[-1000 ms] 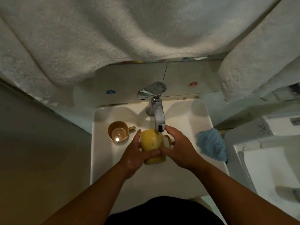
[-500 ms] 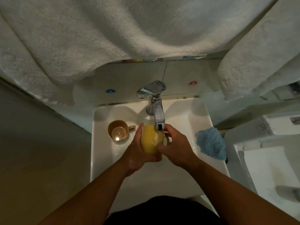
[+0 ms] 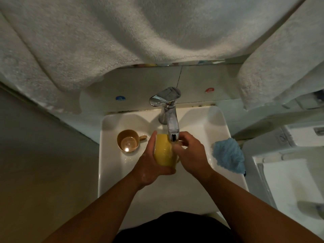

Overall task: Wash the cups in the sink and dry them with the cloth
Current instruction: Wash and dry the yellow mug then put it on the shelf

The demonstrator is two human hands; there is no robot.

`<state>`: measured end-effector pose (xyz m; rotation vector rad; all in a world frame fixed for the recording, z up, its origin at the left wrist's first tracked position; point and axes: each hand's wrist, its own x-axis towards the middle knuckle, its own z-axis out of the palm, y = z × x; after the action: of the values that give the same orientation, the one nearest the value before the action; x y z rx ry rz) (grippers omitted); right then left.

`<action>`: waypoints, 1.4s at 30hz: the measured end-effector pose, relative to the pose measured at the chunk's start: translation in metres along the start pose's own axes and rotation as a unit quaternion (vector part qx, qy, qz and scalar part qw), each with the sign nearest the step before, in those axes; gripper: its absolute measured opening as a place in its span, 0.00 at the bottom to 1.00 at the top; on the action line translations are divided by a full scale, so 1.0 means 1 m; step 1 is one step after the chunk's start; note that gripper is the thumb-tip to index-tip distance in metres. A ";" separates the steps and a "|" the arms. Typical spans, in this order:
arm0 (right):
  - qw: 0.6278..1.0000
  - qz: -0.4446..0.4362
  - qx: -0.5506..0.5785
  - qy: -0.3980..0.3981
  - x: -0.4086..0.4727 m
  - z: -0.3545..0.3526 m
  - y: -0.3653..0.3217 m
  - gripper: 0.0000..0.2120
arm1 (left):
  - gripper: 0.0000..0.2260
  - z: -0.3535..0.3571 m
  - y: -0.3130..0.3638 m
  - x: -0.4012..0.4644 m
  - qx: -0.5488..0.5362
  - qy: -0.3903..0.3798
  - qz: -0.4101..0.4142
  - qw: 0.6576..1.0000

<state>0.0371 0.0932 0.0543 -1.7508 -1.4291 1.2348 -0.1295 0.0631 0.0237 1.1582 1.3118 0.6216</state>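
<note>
A yellow cup (image 3: pixel 164 151) is held on its side under the spout of the chrome tap (image 3: pixel 169 111), above the white sink (image 3: pixel 112 172). My left hand (image 3: pixel 150 163) grips the cup from the left and underneath. My right hand (image 3: pixel 190 153) holds its right side near the handle, fingers curled at the rim end. A tan cup (image 3: pixel 128 141) stands upright in the sink's left part, handle pointing right. The blue cloth (image 3: pixel 228 155) lies bunched on the sink's right rim.
Large white towels (image 3: pixel 122 41) hang overhead and at the right (image 3: pixel 280 67), close above the tap. Blue (image 3: pixel 120 98) and red (image 3: pixel 209 89) markers sit on the wall behind. A white fixture (image 3: pixel 289 181) stands to the right.
The yellow cup has been tipped from more upright onto its side and raised closer to the spout. Both hands shifted up with it.
</note>
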 end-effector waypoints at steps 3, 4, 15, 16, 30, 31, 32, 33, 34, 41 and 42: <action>0.999 -0.015 -0.007 -0.036 0.001 0.000 0.004 0.21 | 0.64 0.000 0.003 0.002 -0.014 0.014 -0.004 1.000; 0.997 -0.029 -0.026 -0.069 0.000 -0.001 0.007 0.26 | 0.63 0.000 0.004 0.003 -0.015 0.011 0.000 1.000; 0.992 -0.048 -0.004 -0.120 -0.003 -0.007 0.012 0.28 | 0.62 0.000 0.003 0.004 -0.040 -0.004 -0.009 0.999; 0.990 -0.056 -0.009 -0.130 -0.003 -0.008 0.014 0.28 | 0.62 0.000 0.003 0.005 -0.036 -0.003 -0.008 0.999; 0.994 -0.044 -0.003 -0.103 -0.004 -0.006 0.019 0.33 | 0.64 0.003 -0.001 0.003 0.004 0.018 0.003 1.000; 0.995 -0.037 -0.003 -0.095 -0.005 -0.004 0.017 0.33 | 0.64 0.003 -0.001 0.003 0.012 0.020 0.011 1.000; 0.996 -0.029 -0.004 -0.084 -0.005 -0.003 0.016 0.33 | 0.64 0.004 -0.001 0.003 0.018 0.022 0.018 0.999; 0.997 -0.023 0.000 -0.074 -0.005 -0.003 0.013 0.31 | 0.64 0.004 -0.002 0.003 0.021 0.024 0.023 0.999; 0.998 -0.017 0.005 -0.061 -0.005 -0.003 0.010 0.29 | 0.65 0.004 -0.003 0.003 0.024 0.026 0.023 0.999; 1.000 0.003 0.008 -0.022 -0.001 -0.002 0.004 0.21 | 0.64 0.001 0.002 0.004 0.032 0.010 0.023 0.999; 0.999 -0.002 0.001 -0.051 -0.003 -0.002 0.008 0.26 | 0.64 0.000 0.003 0.004 0.029 0.009 0.027 0.999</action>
<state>0.0425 0.0888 0.0492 -1.7051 -1.4874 1.3408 -0.1278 0.0676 0.0248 1.2420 1.3248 0.6388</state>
